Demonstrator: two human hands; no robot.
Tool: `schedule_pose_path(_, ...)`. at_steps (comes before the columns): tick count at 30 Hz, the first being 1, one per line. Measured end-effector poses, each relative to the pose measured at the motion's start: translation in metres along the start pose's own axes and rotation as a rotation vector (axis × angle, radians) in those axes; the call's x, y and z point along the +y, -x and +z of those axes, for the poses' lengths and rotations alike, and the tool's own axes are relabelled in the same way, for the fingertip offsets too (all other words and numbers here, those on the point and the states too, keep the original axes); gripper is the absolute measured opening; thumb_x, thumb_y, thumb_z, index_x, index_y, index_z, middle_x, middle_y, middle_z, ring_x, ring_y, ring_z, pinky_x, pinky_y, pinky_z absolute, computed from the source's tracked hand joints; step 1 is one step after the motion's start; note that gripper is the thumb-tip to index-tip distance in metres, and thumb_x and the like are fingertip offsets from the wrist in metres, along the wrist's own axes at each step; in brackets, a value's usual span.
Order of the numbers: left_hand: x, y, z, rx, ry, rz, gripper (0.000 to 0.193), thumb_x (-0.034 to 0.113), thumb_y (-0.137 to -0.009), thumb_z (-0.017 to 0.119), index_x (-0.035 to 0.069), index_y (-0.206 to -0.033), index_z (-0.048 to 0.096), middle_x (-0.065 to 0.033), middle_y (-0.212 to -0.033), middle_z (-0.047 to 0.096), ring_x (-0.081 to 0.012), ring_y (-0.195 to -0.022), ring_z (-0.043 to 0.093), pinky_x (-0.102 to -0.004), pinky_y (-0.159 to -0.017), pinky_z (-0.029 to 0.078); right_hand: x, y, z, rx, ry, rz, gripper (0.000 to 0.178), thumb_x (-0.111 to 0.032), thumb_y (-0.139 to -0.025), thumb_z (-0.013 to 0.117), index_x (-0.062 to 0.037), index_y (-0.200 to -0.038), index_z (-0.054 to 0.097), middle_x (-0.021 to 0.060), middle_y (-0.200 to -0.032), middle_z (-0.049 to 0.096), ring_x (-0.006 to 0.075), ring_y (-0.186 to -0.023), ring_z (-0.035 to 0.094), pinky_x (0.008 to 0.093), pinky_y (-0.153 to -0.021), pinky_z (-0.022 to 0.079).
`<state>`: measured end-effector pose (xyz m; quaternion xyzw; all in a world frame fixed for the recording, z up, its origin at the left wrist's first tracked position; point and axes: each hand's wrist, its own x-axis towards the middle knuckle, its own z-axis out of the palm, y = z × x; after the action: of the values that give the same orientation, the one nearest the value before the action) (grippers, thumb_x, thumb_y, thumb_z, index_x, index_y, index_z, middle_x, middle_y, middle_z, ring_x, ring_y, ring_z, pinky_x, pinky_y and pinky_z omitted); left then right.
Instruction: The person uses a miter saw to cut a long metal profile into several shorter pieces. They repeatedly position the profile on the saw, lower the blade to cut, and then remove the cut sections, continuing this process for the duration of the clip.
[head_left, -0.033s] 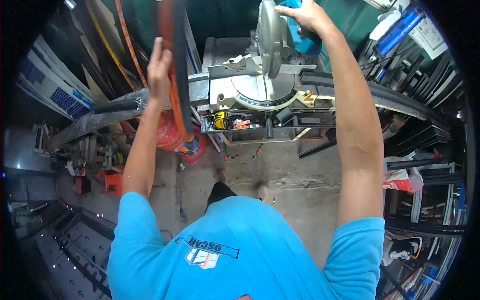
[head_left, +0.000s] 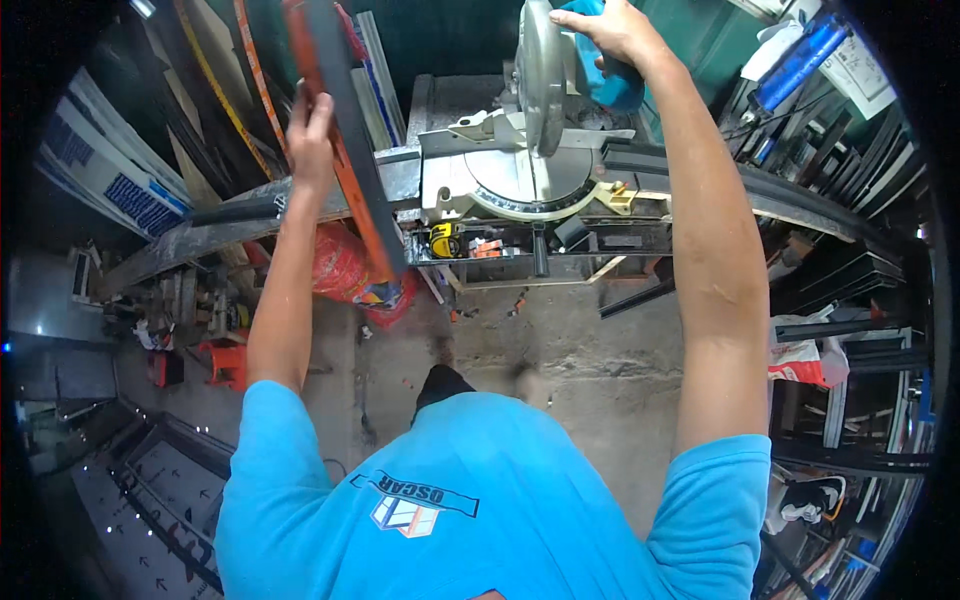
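My left hand grips a long bar-like profile, dark grey on one face and orange along the other. It is raised to the left of a miter saw, its lower end hanging in front of the bench edge. My thumb and fingers close on its orange side; its top is blurred. My right hand wraps round the saw's blue handle, with the thumb stretched toward the blade guard. The saw head stands over the round, silvery saw table. Part of my right hand's grip is hidden.
A yellow tape measure lies in a tray at the bench front. Black profiles extend right of the saw. A red plastic bag sits below the bench at left, near a red stool. Long strips lean against the back left.
The profile's upper end has swung left and its lower end has shifted slightly right. My left hand has moved a little left with it. My right hand stays on the saw handle.
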<state>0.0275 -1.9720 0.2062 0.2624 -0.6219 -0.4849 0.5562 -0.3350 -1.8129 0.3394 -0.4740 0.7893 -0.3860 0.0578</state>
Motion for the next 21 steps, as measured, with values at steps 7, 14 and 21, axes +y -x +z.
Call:
schedule_pose_path(7,-0.174,0.017,-0.086,0.578,0.131,-0.418,0.034,0.011,-0.105,0.058,0.006,-0.138,0.052,-0.0114,-0.129,0.063,-0.0268,-0.117,0.064,-0.0536,-0.099,0.053,-0.014,-0.026,0.01,-0.099,-0.192,0.025,0.094,-0.049,-0.078,0.088,0.015,-0.132,0.046,0.0286,-0.108,0.071,0.0339,-0.084,0.073,0.0447,-0.067,0.059)
schedule_pose_path(14,-0.24,0.035,-0.04,0.819,0.397,-0.764,0.039,0.003,-0.103,0.057,0.004,-0.141,0.048,-0.015,-0.135,0.06,-0.0373,-0.118,0.065,-0.0703,-0.099,0.052,0.021,-0.081,0.016,-0.105,0.391,-0.275,0.064,-0.061,-0.093,0.065,0.0012,-0.101,0.076,0.0214,-0.098,0.075,0.0368,-0.09,0.072,0.0412,-0.084,0.058)
schedule_pose_path(21,-0.256,0.052,-0.038,0.521,0.373,-0.868,0.03,0.012,-0.102,0.058,0.0,-0.13,0.055,-0.0153,-0.118,0.066,-0.0328,-0.099,0.071,-0.062,-0.091,0.059,0.031,-0.105,0.02,-0.131,0.671,-0.515,0.042,-0.053,-0.099,0.059,-0.018,-0.107,0.08,0.017,-0.1,0.076,0.0378,-0.088,0.072,0.0421,-0.085,0.057)
